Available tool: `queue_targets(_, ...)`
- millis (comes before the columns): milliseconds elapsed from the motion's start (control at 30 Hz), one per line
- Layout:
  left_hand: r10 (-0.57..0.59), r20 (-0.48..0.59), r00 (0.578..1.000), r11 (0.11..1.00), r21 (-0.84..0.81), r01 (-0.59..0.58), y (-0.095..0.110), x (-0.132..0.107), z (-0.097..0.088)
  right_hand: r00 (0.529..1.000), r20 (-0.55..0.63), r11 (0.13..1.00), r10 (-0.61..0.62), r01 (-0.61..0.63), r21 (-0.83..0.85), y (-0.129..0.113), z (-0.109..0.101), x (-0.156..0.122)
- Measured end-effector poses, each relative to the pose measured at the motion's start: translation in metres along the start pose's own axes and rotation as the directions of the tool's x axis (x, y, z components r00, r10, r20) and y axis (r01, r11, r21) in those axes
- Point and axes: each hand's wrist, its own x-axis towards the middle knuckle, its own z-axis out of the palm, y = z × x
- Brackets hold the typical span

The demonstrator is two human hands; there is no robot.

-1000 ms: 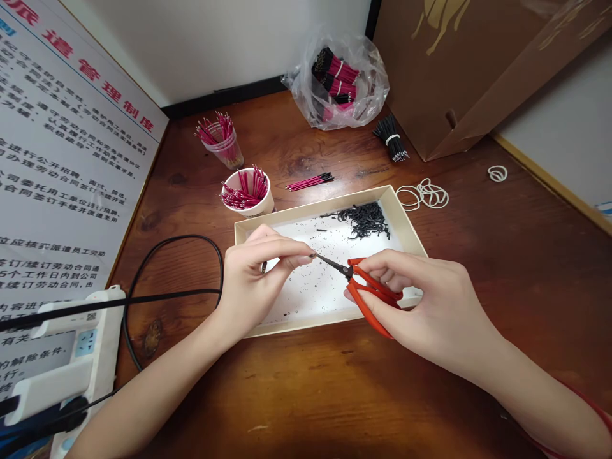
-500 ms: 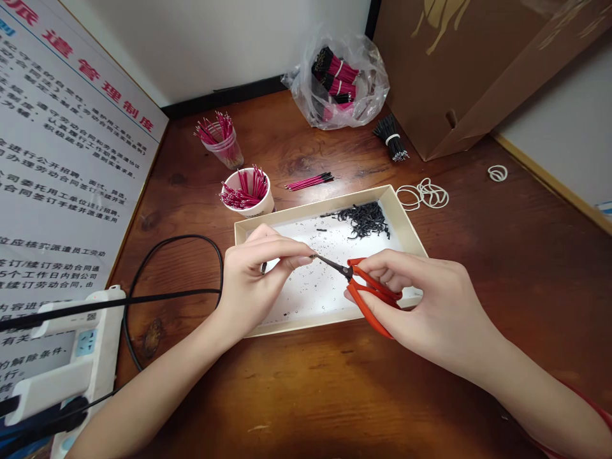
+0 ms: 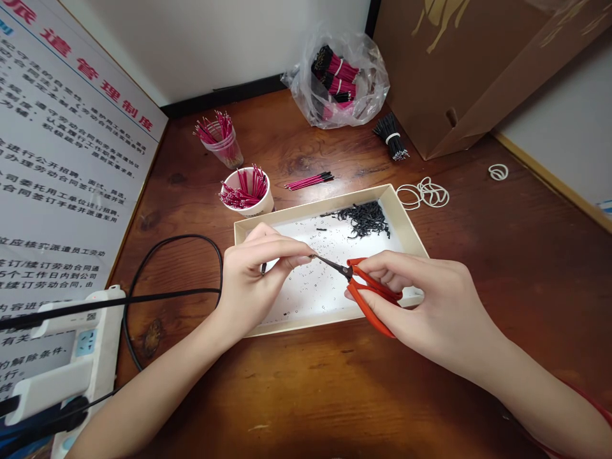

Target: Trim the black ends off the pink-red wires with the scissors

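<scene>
Over the cardboard tray (image 3: 415,233), my left hand (image 3: 255,271) pinches a thin black piece (image 3: 263,268) between thumb and forefinger. Most of it is hidden by the fingers, and a dark end shows under the palm. My right hand (image 3: 425,299) grips small scissors (image 3: 375,296) with orange handles, thumb and fingers in the loops. Their dark blades point left, and the tips meet my left fingertips. Inside the tray a heap of short black tube pieces (image 3: 366,220) lies at the back right, with tiny cut bits scattered on the white bottom.
Behind the tray stand a paper cup (image 3: 261,207) and a clear plastic cup (image 3: 229,153) of pink wires. Several pink-and-black wires (image 3: 309,181) lie nearby. Beyond are a plastic bag (image 3: 368,95), a black wire bundle (image 3: 393,137) and rubber bands (image 3: 433,192). A power strip (image 3: 102,338) sits left.
Almost nothing differs. Both hands and the scissors hold the same place, with the blade tips still at my left fingertips.
</scene>
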Motion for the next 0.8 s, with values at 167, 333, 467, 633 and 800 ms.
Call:
queue_targets(167,-0.008,0.000,1.000,1.000,0.003,0.008,0.0005,-0.0005,0.0000,1.000,0.018,1.000,0.005,-0.005,-0.007,0.0002,-0.0008,-0.0009)
queue_targets(333,-0.030,0.001,1.000,0.999,0.028,0.030,0.0009,-0.0013,-0.0003,1.000,0.010,1.000,0.013,-0.013,-0.028,0.0006,-0.0015,-0.0021)
queue_targets(467,-0.026,0.000,1.000,1.000,0.008,0.026,0.0009,-0.0016,-0.0003,1.000,0.005,1.000,0.015,-0.015,-0.022,0.0005,-0.0011,-0.0018)
queue_targets(633,-0.020,0.002,1.000,1.000,-0.011,0.020,0.0013,-0.0012,0.0001,1.000,-0.008,1.000,0.003,-0.003,-0.009,0.0003,-0.0010,0.0004)
queue_targets(800,-0.034,0.007,0.999,0.999,-0.003,0.034,0.0010,-0.0007,0.0001,1.000,-0.003,1.000,0.010,-0.010,-0.010,-0.0014,-0.0013,0.0009)
